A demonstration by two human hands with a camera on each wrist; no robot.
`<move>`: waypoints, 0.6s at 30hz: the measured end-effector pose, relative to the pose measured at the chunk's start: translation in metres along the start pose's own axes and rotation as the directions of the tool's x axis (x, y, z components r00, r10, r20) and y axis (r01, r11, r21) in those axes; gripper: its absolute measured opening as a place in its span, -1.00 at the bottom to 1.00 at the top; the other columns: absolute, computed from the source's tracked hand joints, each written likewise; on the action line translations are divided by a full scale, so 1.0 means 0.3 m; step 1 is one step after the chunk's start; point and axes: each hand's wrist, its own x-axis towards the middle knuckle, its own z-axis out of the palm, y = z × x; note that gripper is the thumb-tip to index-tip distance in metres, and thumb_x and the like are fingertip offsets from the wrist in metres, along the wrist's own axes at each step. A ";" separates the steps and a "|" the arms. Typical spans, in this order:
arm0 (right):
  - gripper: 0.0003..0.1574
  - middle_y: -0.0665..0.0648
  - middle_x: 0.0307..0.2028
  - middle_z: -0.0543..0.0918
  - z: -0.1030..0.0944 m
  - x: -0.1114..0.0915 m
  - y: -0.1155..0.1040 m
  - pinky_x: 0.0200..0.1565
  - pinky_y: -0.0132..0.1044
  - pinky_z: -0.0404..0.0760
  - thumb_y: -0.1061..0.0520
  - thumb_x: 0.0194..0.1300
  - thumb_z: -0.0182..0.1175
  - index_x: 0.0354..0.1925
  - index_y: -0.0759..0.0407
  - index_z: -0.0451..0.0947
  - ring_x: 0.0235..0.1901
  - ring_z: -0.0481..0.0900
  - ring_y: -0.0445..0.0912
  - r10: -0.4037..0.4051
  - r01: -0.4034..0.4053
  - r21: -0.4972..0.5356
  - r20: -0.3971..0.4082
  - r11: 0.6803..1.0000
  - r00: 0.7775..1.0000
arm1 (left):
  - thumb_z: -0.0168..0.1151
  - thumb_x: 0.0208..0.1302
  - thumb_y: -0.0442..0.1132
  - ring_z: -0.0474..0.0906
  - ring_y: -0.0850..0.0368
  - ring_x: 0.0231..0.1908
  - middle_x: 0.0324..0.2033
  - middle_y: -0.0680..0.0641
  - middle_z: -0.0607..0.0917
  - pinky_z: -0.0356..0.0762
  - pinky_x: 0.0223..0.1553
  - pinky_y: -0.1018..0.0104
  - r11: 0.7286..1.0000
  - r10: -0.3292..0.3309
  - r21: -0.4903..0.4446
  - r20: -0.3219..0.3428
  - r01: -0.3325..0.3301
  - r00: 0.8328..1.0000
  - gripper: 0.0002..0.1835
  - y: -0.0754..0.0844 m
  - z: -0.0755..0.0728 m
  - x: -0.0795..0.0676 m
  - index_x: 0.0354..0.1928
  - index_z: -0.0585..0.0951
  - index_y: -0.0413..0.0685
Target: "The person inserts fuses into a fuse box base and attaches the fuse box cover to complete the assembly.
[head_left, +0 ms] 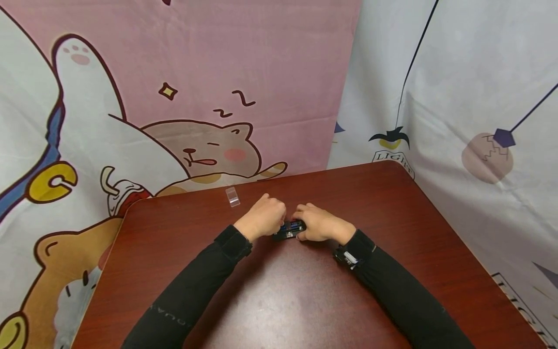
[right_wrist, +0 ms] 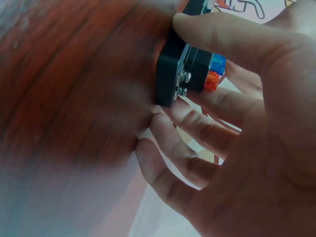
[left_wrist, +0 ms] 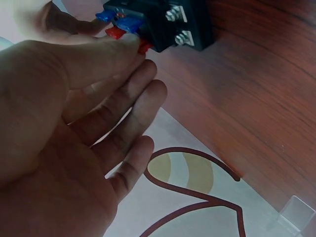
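Note:
A small black fuse box (head_left: 286, 231) lies on the table between the two hands. Blue blade fuses (left_wrist: 129, 24) and red blade fuses (left_wrist: 115, 32) stand in its raised block, and metal screw terminals (left_wrist: 180, 37) show at one end. My right hand (head_left: 320, 224) grips the box, thumb on one long side and fingers on the other. At the fuses, my left hand (head_left: 267, 216) pinches a blade fuse between thumb and index finger; the thumb partly hides which one. The left hand's other fingers are loosely bent.
A clear plastic cover (head_left: 233, 197) lies near the table's back edge, left of the hands. The reddish-brown table (head_left: 174, 242) meets a printed cloth backdrop (head_left: 283, 87) behind it.

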 end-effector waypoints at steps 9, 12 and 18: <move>-0.23 0.20 0.50 0.52 -0.004 0.001 -0.002 0.38 0.04 0.59 -0.07 0.40 0.53 0.47 0.08 0.59 0.42 0.49 0.10 -0.001 0.001 -0.002 0.006 1.000 1.000 | 0.60 0.33 -0.25 0.71 0.10 -0.31 -0.48 0.11 0.80 0.47 -0.01 0.09 1.000 -0.013 0.001 -0.007 0.013 1.000 -0.79 -0.008 0.010 0.008 -0.48 0.80 0.07; -0.23 0.19 0.46 0.55 -0.006 0.000 -0.003 0.36 0.03 0.60 -0.06 0.38 0.54 0.45 0.08 0.60 0.37 0.50 0.08 -0.005 0.005 -0.002 -0.003 1.000 1.000 | 0.58 0.35 -0.25 0.70 0.11 -0.31 -0.49 0.10 0.79 0.48 -0.01 0.09 1.000 -0.018 -0.002 -0.005 0.018 1.000 -0.78 -0.006 0.008 0.009 -0.48 0.80 0.07; -0.25 0.15 0.40 0.58 -0.002 -0.003 -0.003 0.30 0.01 0.61 -0.06 0.39 0.54 0.45 0.08 0.61 0.28 0.51 0.04 -0.005 0.005 0.000 -0.006 1.000 1.000 | 0.56 0.41 -0.21 0.67 0.11 -0.31 -0.46 0.09 0.78 0.48 0.01 0.09 0.999 -0.036 -0.024 0.016 0.036 0.999 -0.79 -0.003 0.002 0.001 -0.44 0.81 0.06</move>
